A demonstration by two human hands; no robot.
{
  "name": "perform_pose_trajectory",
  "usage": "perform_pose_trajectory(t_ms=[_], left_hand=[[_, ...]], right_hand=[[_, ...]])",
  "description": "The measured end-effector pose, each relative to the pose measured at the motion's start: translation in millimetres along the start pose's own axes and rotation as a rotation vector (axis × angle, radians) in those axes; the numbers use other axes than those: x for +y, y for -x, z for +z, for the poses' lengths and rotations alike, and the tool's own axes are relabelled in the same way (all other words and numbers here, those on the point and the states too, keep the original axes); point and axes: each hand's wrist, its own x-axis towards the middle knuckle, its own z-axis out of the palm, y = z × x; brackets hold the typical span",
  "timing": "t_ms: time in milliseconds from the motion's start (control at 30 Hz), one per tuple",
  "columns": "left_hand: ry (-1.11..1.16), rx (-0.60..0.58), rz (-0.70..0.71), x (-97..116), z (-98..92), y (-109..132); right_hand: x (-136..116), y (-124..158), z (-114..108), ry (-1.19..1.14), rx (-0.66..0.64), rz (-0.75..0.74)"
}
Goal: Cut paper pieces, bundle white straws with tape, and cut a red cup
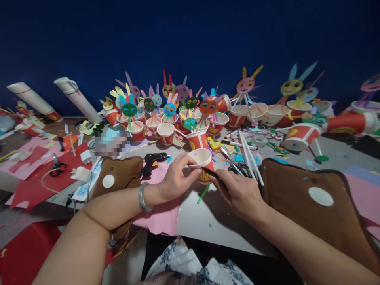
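My left hand grips a red and white paper cup by its rim and side, holding it just above the grey table. A bangle sits on that wrist. My right hand pinches a thin dark pointed tool whose tip touches the cup's side. A green straw pokes out below the cup. Behind it stand several finished cups with coloured paper rabbit faces on straws.
A black glue gun lies on pink paper left of the cup. Brown pads lie at left and right. White straws, markers, scissors, a power strip and paper scraps litter the table.
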Motion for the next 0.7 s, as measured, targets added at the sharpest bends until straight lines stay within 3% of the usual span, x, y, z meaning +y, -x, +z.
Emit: perform_pose_trajectory(t_ms=[300,500,600,700], left_hand=[[-0.051,0.025,0.053,-0.1,-0.5,-0.6],[-0.198,0.078,0.279,-5.2,-1.0,-2.8],[-0.252,0.094,0.366,-10.6,-0.1,-2.7],[-0.322,0.095,0.422,-14.4,0.1,-2.1]], right_hand=[[-1.1,0.2,0.0,-0.014,-0.096,0.074],[-2.0,4.4,3.1,-0.017,-0.122,0.132],[-5.2,3.9,4.1,-0.143,-0.151,0.212],[-9.3,0.1,4.6,-0.458,-0.220,0.372]])
